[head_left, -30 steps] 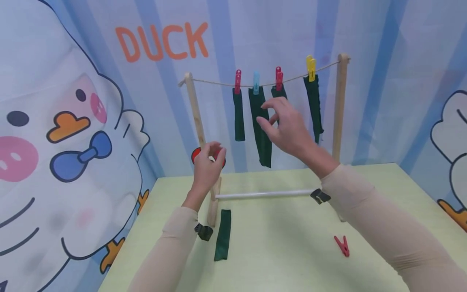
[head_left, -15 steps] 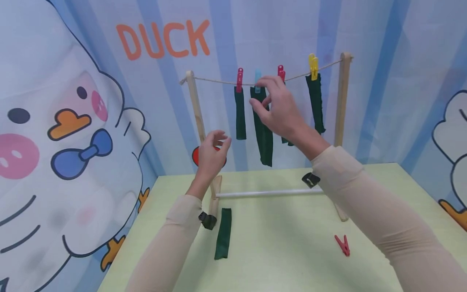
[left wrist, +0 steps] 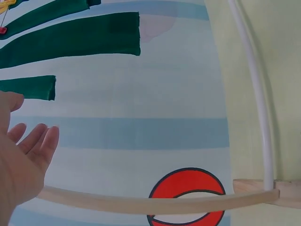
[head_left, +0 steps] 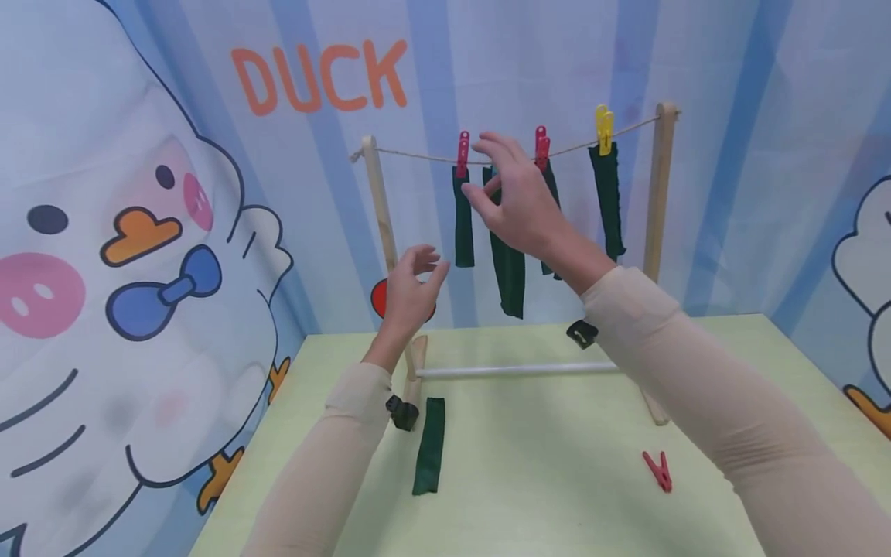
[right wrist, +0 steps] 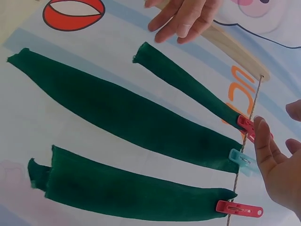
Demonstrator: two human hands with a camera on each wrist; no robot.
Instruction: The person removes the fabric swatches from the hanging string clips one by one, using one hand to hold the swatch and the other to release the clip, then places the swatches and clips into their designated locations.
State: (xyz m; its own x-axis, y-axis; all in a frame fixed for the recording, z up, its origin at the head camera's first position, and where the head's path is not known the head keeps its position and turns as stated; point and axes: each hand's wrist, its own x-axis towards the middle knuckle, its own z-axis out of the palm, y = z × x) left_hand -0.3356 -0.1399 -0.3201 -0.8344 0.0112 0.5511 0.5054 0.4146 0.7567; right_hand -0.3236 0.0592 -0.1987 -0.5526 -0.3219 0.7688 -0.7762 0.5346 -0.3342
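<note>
A person's right hand point(head_left: 518, 197) was raised to a thin twine line point(head_left: 418, 155), thumb and forefinger well parted and nothing between them, just beside a red plastic clothespin point(head_left: 463, 151). The right wrist view had a fingertip overlapping that peg; whether they touched could not be told. The left hand point(head_left: 411, 290) hung lower, fingers loosely bent and grasping nothing, near the bottom end of the narrow dark green cloth strip point(head_left: 463, 220) that the peg held.

Next along the line came a broad dark green strip point(head_left: 510, 271) under a pale blue plastic clothespin point(right wrist: 242, 161), a third green strip point(right wrist: 141, 188) under a second red clothespin point(head_left: 541, 151), and a fourth green strip point(head_left: 608, 201) under a yellow plastic clothespin point(head_left: 604, 131). The twine ran between a left wooden post point(head_left: 379, 189) and a right wooden post point(head_left: 661, 186), with a white rod point(head_left: 515, 370) joining the frame low down. On the pale yellow-green table point(head_left: 529, 464), a flat green strip point(head_left: 429, 445) lay at left and a loose red clothespin point(head_left: 658, 471) at right, before a blue-striped backdrop point(head_left: 501, 46) lettered "DUCK."
</note>
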